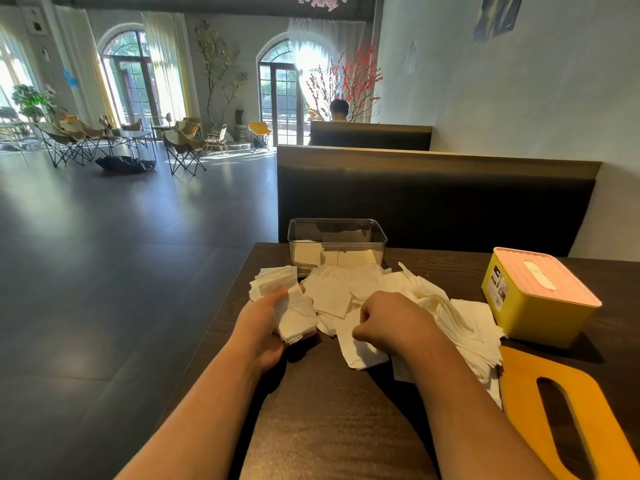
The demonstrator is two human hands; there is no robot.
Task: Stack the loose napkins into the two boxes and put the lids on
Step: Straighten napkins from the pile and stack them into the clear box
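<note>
the left hand (266, 327) grips a gathered stack of napkins (294, 313) to keep them even; the right hand (388, 323) pinches one loose napkin (360, 351) on the surface (329, 427), near the clear box (337, 244).

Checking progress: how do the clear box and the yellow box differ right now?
The clear box is lidless, with napkins showing through its walls; the yellow box is opaque and wears a pink slotted lid. The clear box stands behind the napkin pile, the yellow box right of it. Both stand upright on the table.
</note>
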